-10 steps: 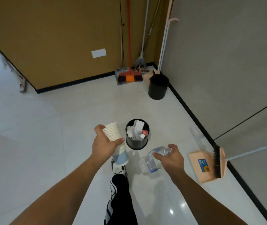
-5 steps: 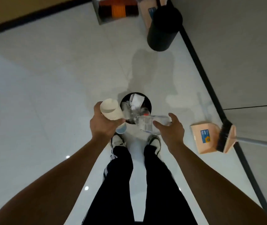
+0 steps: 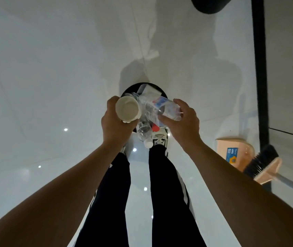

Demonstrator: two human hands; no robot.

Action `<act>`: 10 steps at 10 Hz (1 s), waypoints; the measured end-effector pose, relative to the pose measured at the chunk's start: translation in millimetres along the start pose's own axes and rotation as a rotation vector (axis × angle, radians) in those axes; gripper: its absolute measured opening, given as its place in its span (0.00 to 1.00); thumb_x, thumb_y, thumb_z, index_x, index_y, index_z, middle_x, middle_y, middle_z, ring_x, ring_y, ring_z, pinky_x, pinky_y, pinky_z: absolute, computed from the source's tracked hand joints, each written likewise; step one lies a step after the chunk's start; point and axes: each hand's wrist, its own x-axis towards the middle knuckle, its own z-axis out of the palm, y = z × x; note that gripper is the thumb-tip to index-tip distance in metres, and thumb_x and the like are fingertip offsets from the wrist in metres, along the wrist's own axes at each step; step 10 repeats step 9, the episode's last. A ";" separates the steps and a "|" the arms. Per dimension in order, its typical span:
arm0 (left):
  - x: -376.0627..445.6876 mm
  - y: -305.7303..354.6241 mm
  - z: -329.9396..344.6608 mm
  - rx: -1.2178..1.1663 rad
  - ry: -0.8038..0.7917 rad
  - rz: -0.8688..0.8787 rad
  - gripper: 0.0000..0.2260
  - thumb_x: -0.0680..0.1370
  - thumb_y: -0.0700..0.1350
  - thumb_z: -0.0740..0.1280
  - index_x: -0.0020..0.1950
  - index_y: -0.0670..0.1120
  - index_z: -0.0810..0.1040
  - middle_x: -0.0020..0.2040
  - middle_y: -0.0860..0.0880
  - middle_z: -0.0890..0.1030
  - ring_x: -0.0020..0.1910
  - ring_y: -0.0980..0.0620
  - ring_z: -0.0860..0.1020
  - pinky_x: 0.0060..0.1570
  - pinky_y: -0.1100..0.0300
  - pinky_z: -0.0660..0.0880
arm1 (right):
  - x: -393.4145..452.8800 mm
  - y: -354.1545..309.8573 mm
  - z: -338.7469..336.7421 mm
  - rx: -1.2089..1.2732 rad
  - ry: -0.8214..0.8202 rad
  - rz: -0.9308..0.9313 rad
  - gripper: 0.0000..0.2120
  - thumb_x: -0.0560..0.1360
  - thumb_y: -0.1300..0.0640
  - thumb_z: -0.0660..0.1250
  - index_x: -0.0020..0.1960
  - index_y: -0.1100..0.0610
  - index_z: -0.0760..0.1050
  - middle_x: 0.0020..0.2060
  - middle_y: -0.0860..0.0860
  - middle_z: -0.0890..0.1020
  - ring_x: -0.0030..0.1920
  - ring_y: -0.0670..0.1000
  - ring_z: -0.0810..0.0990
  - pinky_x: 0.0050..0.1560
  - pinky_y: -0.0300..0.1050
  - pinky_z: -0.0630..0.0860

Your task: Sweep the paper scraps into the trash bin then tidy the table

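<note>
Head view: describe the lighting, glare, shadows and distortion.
Head view: dim and bluish; small glare dots on the glossy floor; a soft shadow falls beyond the trash bin; wide-angle stretch swells the forearms near the bottom edge; the bottle in the right hand looks slightly smeared.

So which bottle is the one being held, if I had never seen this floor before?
Start at the round black bin on the white floor, just ahead of the person's shoes. Over its opening, the right hand grips a clear plastic bottle lying sideways. Unlike the other clear bottles sitting down in the bin, it has a blue and red label and is raised above the rim.
</note>
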 end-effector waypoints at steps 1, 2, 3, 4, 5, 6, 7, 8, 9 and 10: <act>11.8 -17.4 22.2 0.058 -0.043 0.035 0.32 0.64 0.52 0.80 0.61 0.57 0.65 0.49 0.64 0.76 0.46 0.57 0.76 0.39 0.67 0.71 | 28.1 13.1 10.1 -0.018 -0.101 -0.059 0.33 0.67 0.51 0.81 0.69 0.48 0.73 0.61 0.49 0.78 0.58 0.49 0.77 0.52 0.38 0.77; 17.3 -41.5 36.6 0.177 -0.161 0.066 0.33 0.65 0.49 0.80 0.63 0.57 0.65 0.52 0.58 0.78 0.48 0.54 0.77 0.41 0.61 0.75 | 50.3 27.6 25.2 -0.112 -0.216 -0.104 0.33 0.68 0.49 0.80 0.69 0.51 0.72 0.62 0.49 0.80 0.59 0.50 0.78 0.55 0.42 0.75; 22.3 -60.7 44.8 0.282 -0.249 0.076 0.35 0.65 0.45 0.80 0.64 0.56 0.65 0.54 0.52 0.79 0.49 0.49 0.78 0.43 0.56 0.76 | 66.4 44.5 38.0 -0.116 -0.250 -0.110 0.32 0.68 0.46 0.79 0.69 0.50 0.73 0.59 0.49 0.82 0.52 0.47 0.78 0.45 0.34 0.73; 35.7 -64.9 53.5 0.320 -0.266 0.088 0.36 0.64 0.45 0.81 0.65 0.54 0.64 0.55 0.51 0.80 0.49 0.48 0.77 0.42 0.56 0.74 | 76.3 57.8 44.8 -0.117 -0.227 -0.163 0.30 0.69 0.46 0.78 0.68 0.50 0.74 0.56 0.47 0.83 0.48 0.44 0.77 0.38 0.27 0.68; 45.7 -61.9 61.4 0.342 -0.277 0.081 0.35 0.64 0.47 0.81 0.64 0.53 0.65 0.54 0.52 0.79 0.48 0.51 0.76 0.41 0.57 0.72 | 81.7 65.1 49.4 -0.137 -0.233 -0.197 0.29 0.71 0.45 0.76 0.69 0.49 0.72 0.52 0.42 0.80 0.47 0.44 0.77 0.39 0.29 0.71; 46.8 -56.2 61.2 0.384 -0.284 0.046 0.36 0.63 0.47 0.81 0.66 0.51 0.65 0.53 0.53 0.78 0.49 0.50 0.76 0.42 0.57 0.71 | 79.8 65.8 51.7 -0.225 -0.241 -0.220 0.31 0.73 0.43 0.73 0.72 0.50 0.68 0.56 0.48 0.82 0.49 0.48 0.79 0.37 0.28 0.68; 34.1 -43.3 49.9 0.436 -0.291 -0.019 0.37 0.63 0.46 0.80 0.68 0.50 0.65 0.55 0.51 0.77 0.51 0.47 0.76 0.44 0.56 0.68 | 66.9 58.9 40.1 -0.275 -0.237 -0.189 0.34 0.74 0.47 0.74 0.75 0.47 0.63 0.59 0.54 0.79 0.57 0.54 0.80 0.51 0.43 0.80; 14.0 -11.9 24.3 0.436 -0.295 -0.011 0.35 0.64 0.45 0.79 0.67 0.50 0.66 0.59 0.49 0.77 0.55 0.45 0.76 0.46 0.55 0.68 | 43.7 33.9 14.2 -0.289 -0.238 -0.182 0.26 0.74 0.48 0.73 0.70 0.44 0.68 0.60 0.54 0.79 0.58 0.56 0.78 0.55 0.50 0.80; -1.0 34.1 -0.7 0.441 -0.270 0.038 0.36 0.66 0.50 0.79 0.69 0.49 0.66 0.62 0.48 0.76 0.59 0.46 0.75 0.49 0.57 0.66 | 25.2 0.5 -13.7 -0.370 -0.233 -0.218 0.24 0.75 0.46 0.71 0.69 0.47 0.70 0.60 0.55 0.79 0.59 0.58 0.77 0.57 0.53 0.78; -1.0 34.1 -0.7 0.441 -0.270 0.038 0.36 0.66 0.50 0.79 0.69 0.49 0.66 0.62 0.48 0.76 0.59 0.46 0.75 0.49 0.57 0.66 | 25.2 0.5 -13.7 -0.370 -0.233 -0.218 0.24 0.75 0.46 0.71 0.69 0.47 0.70 0.60 0.55 0.79 0.59 0.58 0.77 0.57 0.53 0.78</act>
